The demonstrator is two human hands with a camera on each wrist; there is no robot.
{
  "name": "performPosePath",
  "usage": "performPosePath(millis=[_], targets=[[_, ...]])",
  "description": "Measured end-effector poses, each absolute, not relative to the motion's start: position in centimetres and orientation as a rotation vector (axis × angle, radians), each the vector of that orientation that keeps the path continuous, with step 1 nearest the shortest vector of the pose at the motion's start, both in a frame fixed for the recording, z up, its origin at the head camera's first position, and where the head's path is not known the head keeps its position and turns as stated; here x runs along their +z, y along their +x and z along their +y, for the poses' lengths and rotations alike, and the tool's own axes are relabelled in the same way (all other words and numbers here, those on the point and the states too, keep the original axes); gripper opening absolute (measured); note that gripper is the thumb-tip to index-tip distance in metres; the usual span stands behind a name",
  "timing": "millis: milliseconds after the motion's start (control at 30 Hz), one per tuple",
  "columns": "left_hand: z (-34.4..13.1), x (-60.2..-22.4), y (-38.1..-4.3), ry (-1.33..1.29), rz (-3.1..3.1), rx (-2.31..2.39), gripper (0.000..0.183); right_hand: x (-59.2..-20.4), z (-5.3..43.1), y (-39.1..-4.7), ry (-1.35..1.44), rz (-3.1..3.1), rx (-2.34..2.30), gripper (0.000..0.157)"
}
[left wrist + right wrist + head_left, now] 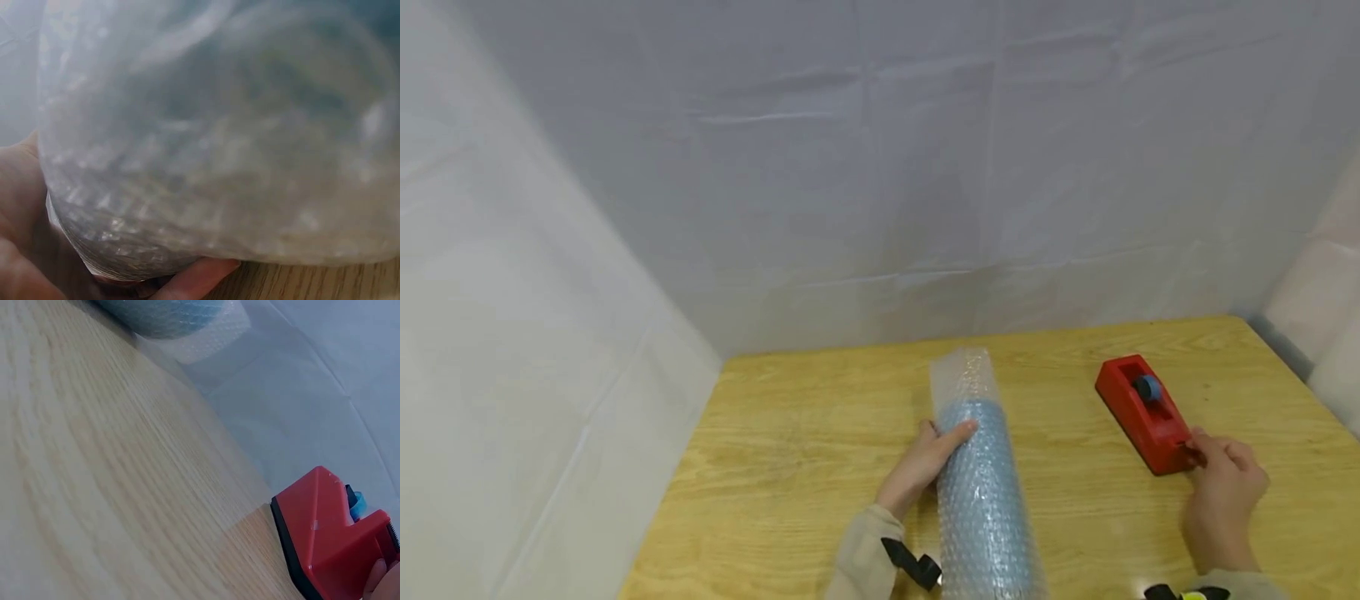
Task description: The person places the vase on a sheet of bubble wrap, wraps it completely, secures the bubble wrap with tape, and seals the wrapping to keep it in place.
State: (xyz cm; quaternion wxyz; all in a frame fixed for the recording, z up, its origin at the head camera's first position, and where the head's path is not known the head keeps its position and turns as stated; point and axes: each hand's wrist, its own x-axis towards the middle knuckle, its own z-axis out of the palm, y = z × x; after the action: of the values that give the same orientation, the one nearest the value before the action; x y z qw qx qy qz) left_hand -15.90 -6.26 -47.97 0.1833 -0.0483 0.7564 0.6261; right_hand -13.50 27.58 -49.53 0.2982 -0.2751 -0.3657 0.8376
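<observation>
A blue roll wrapped in bubble wrap (pixel 988 508) lies lengthwise in front of me, the clear wrap sticking out past the roll's far end. My left hand (pixel 922 461) grips its left side, thumb on top and fingers round the underside. In the left wrist view the bubble wrap (pixel 187 162) fills most of the picture. To the right stands a red tape dispenser (pixel 1142 417) with a small blue-cored tape roll (pixel 1150 388). At its near, toothed end my right hand (pixel 1225 487) pinches the tape end with curled fingertips; the strip itself is hardly visible.
The yellow wood-grain table (pixel 790 450) carries both things. A pale sheet (pixel 850 183) hangs behind its far edge, with more sheeting (pixel 535 333) on the left side and at the right. Black straps (pixel 913 564) sit at my wrists.
</observation>
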Motion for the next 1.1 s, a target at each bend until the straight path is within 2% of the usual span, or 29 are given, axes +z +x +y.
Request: performPosePath(millis=[433,667,1100], targets=[[-6.0,-48.1,-16.0,-0.133,2.153,1.734,0.122,-50.4,27.7,-13.2,-0.467,-0.664,2.216,0.030],[-5.9,-48.4,-16.1,-0.139,2.144,1.745,0.120,-50.6,27.8,-12.8,-0.472,-0.674,2.184,0.031],[-5.9,-48.4,-16.2,-0.136,2.133,1.759,0.122,-51.3,27.7,-12.6,-0.264,-0.467,2.198,0.035]])
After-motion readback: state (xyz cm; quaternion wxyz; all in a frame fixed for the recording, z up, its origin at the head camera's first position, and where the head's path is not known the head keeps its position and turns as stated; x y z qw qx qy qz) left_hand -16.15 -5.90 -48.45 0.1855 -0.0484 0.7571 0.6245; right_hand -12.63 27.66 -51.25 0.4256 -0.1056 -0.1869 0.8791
